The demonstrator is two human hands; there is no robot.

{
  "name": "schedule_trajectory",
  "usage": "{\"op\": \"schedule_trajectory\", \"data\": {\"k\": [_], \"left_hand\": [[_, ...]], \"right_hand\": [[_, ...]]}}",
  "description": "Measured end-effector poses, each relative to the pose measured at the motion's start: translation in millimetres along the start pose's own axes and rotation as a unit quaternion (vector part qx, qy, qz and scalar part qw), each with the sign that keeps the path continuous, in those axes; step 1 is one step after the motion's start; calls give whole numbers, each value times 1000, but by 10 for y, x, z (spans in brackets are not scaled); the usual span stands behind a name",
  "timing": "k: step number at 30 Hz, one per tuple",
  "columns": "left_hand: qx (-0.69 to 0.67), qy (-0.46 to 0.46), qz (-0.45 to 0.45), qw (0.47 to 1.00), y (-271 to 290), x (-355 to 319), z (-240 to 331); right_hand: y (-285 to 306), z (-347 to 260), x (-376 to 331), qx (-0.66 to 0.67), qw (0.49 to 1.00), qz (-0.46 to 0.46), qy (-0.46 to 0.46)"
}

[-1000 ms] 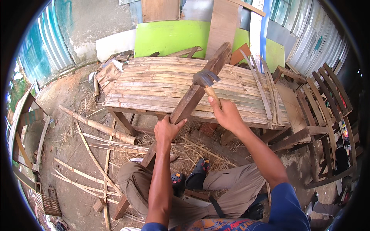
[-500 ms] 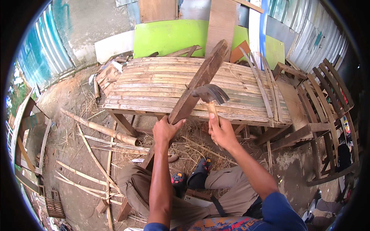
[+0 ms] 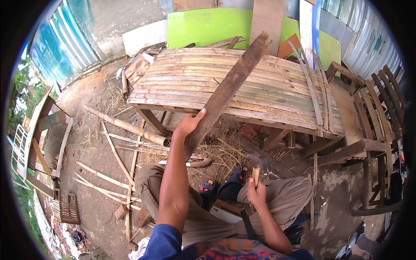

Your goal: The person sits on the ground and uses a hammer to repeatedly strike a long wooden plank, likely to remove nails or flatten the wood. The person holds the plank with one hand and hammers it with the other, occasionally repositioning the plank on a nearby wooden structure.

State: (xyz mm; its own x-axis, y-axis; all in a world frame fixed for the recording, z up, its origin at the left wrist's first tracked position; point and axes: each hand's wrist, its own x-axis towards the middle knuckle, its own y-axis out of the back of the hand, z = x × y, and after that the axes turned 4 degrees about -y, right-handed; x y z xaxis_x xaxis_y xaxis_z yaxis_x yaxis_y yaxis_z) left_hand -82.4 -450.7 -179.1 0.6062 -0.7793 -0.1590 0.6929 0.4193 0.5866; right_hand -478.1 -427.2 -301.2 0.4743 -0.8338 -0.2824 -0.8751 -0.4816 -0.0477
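A long dark wooden plank slants up and away from between my knees, its upper part reaching over the bamboo-slat table. My left hand is closed around the plank's lower part, thumb along its face. In my right hand is a claw hammer, gripped by its pale wooden handle. The hammer hangs low over my right leg, apart from the plank, and its dark head is smeared by motion. The plank's lower end is hidden behind my left arm and leg.
A thick bamboo pole and several thin strips lie on the ground to the left. A tool with a curved brown handle rests near my feet. Slatted wooden chairs stand at the right, green panels behind the table.
My right hand has brought the hammer down from beside the plank to over my right leg. My left hand keeps its hold, and the plank shows more of its broad face.
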Motion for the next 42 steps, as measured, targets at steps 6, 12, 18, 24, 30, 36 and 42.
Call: {"op": "schedule_trajectory", "data": {"k": [6, 12, 18, 24, 30, 36, 42], "left_hand": [[7, 38, -35, 999, 29, -111, 192], [52, -45, 206, 976, -258, -373, 291], [-130, -295, 325, 889, -562, -890, 874], [-193, -405, 295, 843, -255, -1316, 1559], [229, -127, 317, 912, -633, -742, 205], [206, -99, 225, 947, -446, -599, -36], [37, -44, 43, 997, 72, -461, -34]], "right_hand": [[212, 475, -116, -7, 998, 27, -51], [210, 417, 52, 37, 993, 32, -112], [198, 456, 53, -3, 988, 37, -150], [254, 507, 109, 12, 985, 69, -156], [281, 465, 93, 42, 980, 77, -179], [237, 453, 128, 41, 978, 78, -187], [213, 488, 95, 35, 974, 63, -216]]}}
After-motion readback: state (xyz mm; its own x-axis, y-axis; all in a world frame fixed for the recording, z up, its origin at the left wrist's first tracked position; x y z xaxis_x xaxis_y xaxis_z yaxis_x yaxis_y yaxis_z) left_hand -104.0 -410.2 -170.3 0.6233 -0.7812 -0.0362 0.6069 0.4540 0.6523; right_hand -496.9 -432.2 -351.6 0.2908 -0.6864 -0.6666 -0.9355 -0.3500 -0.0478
